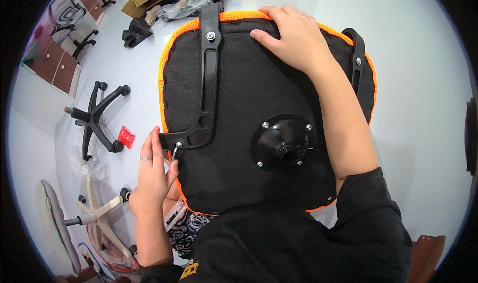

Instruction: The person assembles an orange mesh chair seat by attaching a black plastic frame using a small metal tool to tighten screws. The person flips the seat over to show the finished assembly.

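In the head view, the chair seat lies underside up in the middle, its near edge against the wearer's black shirt at 6 o'clock (what bears its weight beneath is hidden).

The right hand grasps the far rim between 12 and 1 o'clock, fingers over the orange edge, thumb on the black underside. Were that hold to slacken, the seat could tip or swivel under any push from the other side.

The left hand is between 8 and 9 o'clock, fingers against the end of the left armrest bracket, thumb near a small metal key that sits at the lower bolt. I cannot tell whether it pinches the key or merely pushes it. A key poorly seated or tilted could slip, round the socket or scrape the knuckles; a bolt entering askew could cross its thread. Tightening one end fully could also pull the bracket out of line if the upper bolt at 11 o'clock is loose, which I can't judge.

A dropped key could land toward 9 o'clock, near the red packet and the black five-legged base, and be awkward to recover.
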A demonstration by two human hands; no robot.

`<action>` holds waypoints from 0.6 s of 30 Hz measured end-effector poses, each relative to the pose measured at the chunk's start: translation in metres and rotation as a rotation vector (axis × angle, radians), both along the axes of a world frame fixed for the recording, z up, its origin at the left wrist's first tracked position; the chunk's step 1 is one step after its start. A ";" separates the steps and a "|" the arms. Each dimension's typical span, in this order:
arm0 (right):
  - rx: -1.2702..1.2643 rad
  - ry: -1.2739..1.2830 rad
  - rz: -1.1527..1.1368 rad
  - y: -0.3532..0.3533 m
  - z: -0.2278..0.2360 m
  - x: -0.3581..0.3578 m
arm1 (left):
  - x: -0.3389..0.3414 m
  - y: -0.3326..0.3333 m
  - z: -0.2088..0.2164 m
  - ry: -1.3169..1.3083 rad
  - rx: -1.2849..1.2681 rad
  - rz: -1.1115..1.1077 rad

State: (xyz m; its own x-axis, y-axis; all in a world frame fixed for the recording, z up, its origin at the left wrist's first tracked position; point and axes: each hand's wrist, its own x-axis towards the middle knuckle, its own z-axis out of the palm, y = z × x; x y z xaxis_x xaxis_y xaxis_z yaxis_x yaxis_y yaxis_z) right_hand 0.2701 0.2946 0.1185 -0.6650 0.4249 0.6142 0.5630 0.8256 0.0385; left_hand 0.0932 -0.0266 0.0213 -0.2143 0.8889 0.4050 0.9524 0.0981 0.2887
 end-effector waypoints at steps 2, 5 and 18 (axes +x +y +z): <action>-0.015 -0.012 -0.013 -0.002 0.001 -0.001 | 0.004 0.001 -0.004 0.063 0.037 0.006; -0.033 -0.022 -0.025 -0.001 0.001 0.000 | 0.011 0.004 -0.001 0.113 -0.015 0.043; 0.012 0.040 -0.003 -0.003 0.001 -0.001 | -0.021 -0.001 -0.035 -0.246 0.267 -0.039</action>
